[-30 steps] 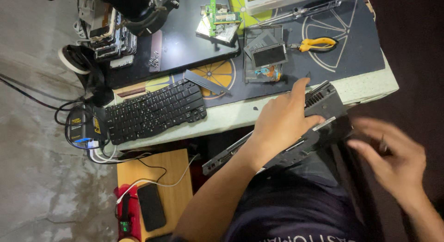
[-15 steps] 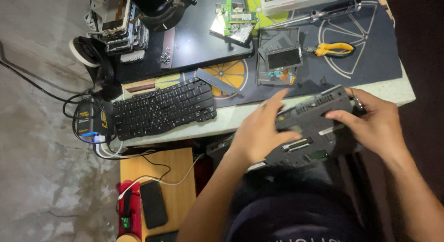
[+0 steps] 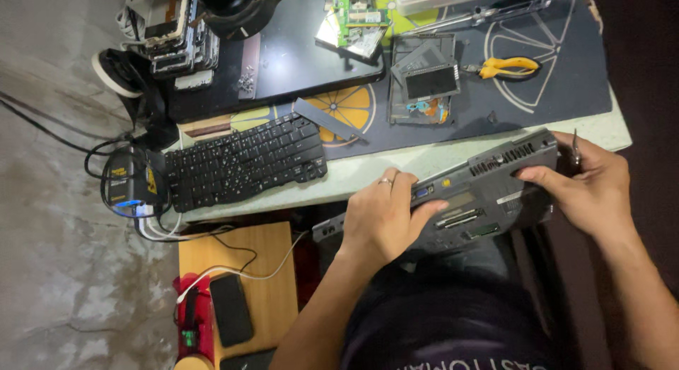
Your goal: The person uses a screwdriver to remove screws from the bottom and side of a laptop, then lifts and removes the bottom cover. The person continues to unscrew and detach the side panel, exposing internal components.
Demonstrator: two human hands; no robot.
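A pale green worktable (image 3: 424, 165) stands over a stained grey concrete floor (image 3: 56, 271), and a dark work mat printed with orange citrus slices (image 3: 552, 80) covers most of its top. Near the table's front left corner lies a loose black laptop keyboard (image 3: 244, 161). At the back edge are a flat black laptop lid (image 3: 304, 52), a green circuit board (image 3: 353, 16) and a stack of phone parts (image 3: 170, 27). Yellow-handled pliers (image 3: 506, 66) and a grey drive caddy (image 3: 424, 84) rest on the mat toward the right. Below the front edge, a black phone (image 3: 231, 310) lies on a low wooden stool (image 3: 262, 285).

The grey plastic laptop base (image 3: 474, 193) is held tilted just off the table's front edge, over the person's lap, its port side upward. The left hand (image 3: 385, 218) grips its middle, fingers spread over the top. The right hand (image 3: 590, 190) clasps the right end, fingers curled round it, and a thin metal tool (image 3: 576, 147) sticks up from that grip.
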